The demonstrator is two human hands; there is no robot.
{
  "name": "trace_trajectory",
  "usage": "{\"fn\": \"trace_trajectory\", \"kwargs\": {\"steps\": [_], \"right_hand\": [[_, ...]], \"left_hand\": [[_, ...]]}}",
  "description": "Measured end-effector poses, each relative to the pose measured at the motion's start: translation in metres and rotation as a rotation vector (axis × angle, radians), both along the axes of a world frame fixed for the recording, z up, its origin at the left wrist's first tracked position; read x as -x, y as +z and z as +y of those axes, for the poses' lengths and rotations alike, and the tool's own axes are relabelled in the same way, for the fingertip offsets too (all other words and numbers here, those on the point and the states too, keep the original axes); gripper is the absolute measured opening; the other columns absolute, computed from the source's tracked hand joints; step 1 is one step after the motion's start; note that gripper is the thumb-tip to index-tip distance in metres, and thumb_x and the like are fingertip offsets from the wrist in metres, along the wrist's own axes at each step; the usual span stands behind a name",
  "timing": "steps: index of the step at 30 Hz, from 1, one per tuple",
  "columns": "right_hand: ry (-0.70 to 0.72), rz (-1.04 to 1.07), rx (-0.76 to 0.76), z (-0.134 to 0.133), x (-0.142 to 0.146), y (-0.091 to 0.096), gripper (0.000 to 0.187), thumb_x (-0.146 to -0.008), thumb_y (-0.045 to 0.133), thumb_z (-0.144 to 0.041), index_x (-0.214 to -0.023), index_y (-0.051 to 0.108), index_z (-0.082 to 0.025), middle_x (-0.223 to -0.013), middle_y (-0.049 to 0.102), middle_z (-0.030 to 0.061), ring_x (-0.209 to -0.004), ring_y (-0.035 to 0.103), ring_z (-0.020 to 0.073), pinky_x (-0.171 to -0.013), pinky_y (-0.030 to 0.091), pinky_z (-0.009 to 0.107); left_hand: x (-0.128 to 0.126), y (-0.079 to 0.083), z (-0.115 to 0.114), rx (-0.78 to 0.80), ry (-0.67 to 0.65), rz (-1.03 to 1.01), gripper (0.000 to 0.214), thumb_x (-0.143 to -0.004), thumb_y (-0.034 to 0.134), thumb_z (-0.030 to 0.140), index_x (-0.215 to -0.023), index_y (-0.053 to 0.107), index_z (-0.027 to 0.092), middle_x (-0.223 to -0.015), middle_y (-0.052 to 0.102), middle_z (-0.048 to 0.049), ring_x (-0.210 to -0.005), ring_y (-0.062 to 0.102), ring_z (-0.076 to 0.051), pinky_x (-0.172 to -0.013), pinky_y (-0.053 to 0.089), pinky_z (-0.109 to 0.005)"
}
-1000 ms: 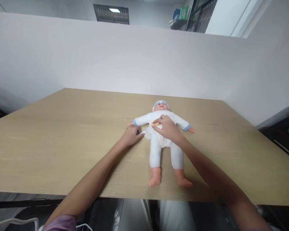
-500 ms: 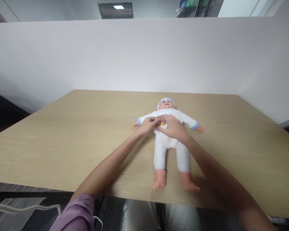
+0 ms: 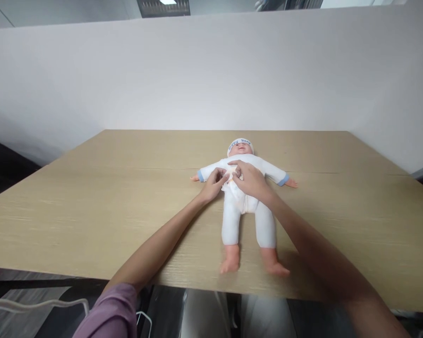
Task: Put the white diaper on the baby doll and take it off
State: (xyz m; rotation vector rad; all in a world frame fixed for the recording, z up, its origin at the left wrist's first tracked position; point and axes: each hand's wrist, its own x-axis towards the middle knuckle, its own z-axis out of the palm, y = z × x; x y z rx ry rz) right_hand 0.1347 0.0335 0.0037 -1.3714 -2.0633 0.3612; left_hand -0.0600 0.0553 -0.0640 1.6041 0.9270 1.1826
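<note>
A baby doll [image 3: 245, 213] in a white suit and white cap lies on its back on a light wooden table [image 3: 91, 197], head away from me, bare feet near the front edge. My left hand [image 3: 213, 183] pinches the white fabric at the doll's chest from the left side. My right hand [image 3: 248, 180] rests over the doll's belly, its fingers closed on the same bit of fabric. The fingertips of both hands meet at the chest. What lies under them is hidden.
A white partition wall [image 3: 211, 80] stands right behind the table's far edge. The table's front edge runs close to my body. A white wire frame [image 3: 38, 305] shows below the table at the lower left.
My left hand came off the tabletop beside the doll and moved right onto its chest, meeting my right hand. The view shifted a little.
</note>
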Motion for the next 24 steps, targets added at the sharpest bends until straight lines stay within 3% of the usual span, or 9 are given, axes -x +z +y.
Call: {"fn": "trace_trajectory", "kwargs": {"steps": [3, 5, 7, 9, 11, 15, 18, 24], "right_hand": [[-0.019, 0.035, -0.039, 0.000, 0.001, 0.001, 0.046, -0.092, 0.056, -0.010, -0.134, 0.071, -0.021, -0.109, 0.071, 0.0069, -0.087, 0.063, 0.0224, -0.080, 0.048, 0.036], [-0.035, 0.052, -0.087, -0.007, 0.002, 0.008, 0.046, -0.092, 0.054, -0.006, -0.131, 0.072, -0.021, -0.115, 0.069, 0.0103, -0.091, 0.064, 0.0238, -0.083, 0.051, 0.038], [-0.027, 0.074, -0.161, -0.024, 0.001, 0.017, 0.043, -0.094, 0.052, -0.005, -0.128, 0.072, -0.022, -0.117, 0.068, 0.0134, -0.100, 0.065, 0.0279, -0.090, 0.054, 0.042], [0.030, 0.126, -0.198, -0.052, -0.004, 0.024, 0.036, -0.097, 0.054, -0.007, -0.122, 0.072, -0.024, -0.119, 0.068, 0.0142, -0.104, 0.066, 0.0297, -0.092, 0.057, 0.045], [0.125, 0.185, -0.150, -0.085, -0.014, 0.023, 0.025, -0.101, 0.056, -0.013, -0.115, 0.071, -0.026, -0.118, 0.070, 0.0117, -0.098, 0.069, 0.0267, -0.084, 0.060, 0.041], [0.201, 0.104, 0.052, -0.135, -0.044, 0.000, 0.009, -0.106, 0.060, -0.025, -0.102, 0.068, -0.026, -0.099, 0.073, 0.0032, -0.085, 0.071, 0.0207, -0.077, 0.056, 0.035], [0.131, 0.018, 0.073, -0.142, -0.061, -0.016, 0.015, -0.108, 0.059, -0.027, -0.095, 0.067, -0.024, -0.096, 0.075, 0.0033, -0.087, 0.072, 0.0214, -0.081, 0.053, 0.035], [0.008, 0.050, 0.102, -0.123, -0.056, -0.023, 0.014, -0.105, 0.065, -0.028, -0.092, 0.062, -0.024, -0.089, 0.076, 0.0024, -0.080, 0.072, 0.0205, -0.075, 0.051, 0.033]], "left_hand": [[-0.002, 0.003, 0.001, 0.016, -0.001, -0.002, 0.045, -0.099, 0.071, 0.064, -0.101, 0.059, 0.021, -0.089, 0.058, -0.0008, -0.079, 0.052, -0.017, -0.075, 0.044, -0.032], [-0.004, 0.011, -0.007, -0.003, 0.114, 0.015, 0.041, -0.101, 0.071, 0.061, -0.106, 0.060, 0.022, -0.095, 0.062, -0.0026, -0.083, 0.056, -0.018, -0.078, 0.047, -0.033], [-0.005, 0.023, -0.025, -0.075, 0.254, 0.042, 0.036, -0.106, 0.066, 0.057, -0.112, 0.059, 0.023, -0.106, 0.065, -0.0051, -0.088, 0.058, -0.019, -0.081, 0.048, -0.034], [-0.003, 0.036, -0.052, -0.200, 0.304, 0.085, 0.031, -0.111, 0.057, 0.054, -0.113, 0.059, 0.023, -0.108, 0.066, -0.0061, -0.088, 0.056, -0.020, -0.082, 0.047, -0.036], [0.001, 0.046, -0.084, -0.315, 0.186, 0.181, 0.031, -0.114, 0.052, 0.053, -0.109, 0.061, 0.023, -0.103, 0.067, -0.0055, -0.087, 0.056, -0.021, -0.084, 0.045, -0.038], [0.008, 0.053, -0.130, -0.389, -0.206, 0.630, 0.031, -0.115, 0.051, 0.049, -0.106, 0.068, 0.025, -0.105, 0.074, -0.0038, -0.099, 0.059, -0.025, -0.094, 0.037, -0.043], [0.004, 0.050, -0.135, -0.346, -0.155, 0.818, 0.034, -0.114, 0.050, 0.051, -0.104, 0.067, 0.024, -0.103, 0.075, -0.0037, -0.099, 0.058, -0.026, -0.095, 0.033, -0.044], [-0.020, 0.036, -0.114, -0.311, 0.095, 0.877, 0.047, -0.105, 0.062, 0.067, -0.089, 0.057, 0.023, -0.079, 0.059, -0.0011, -0.085, 0.056, -0.026, -0.095, 0.035, -0.045]]}}
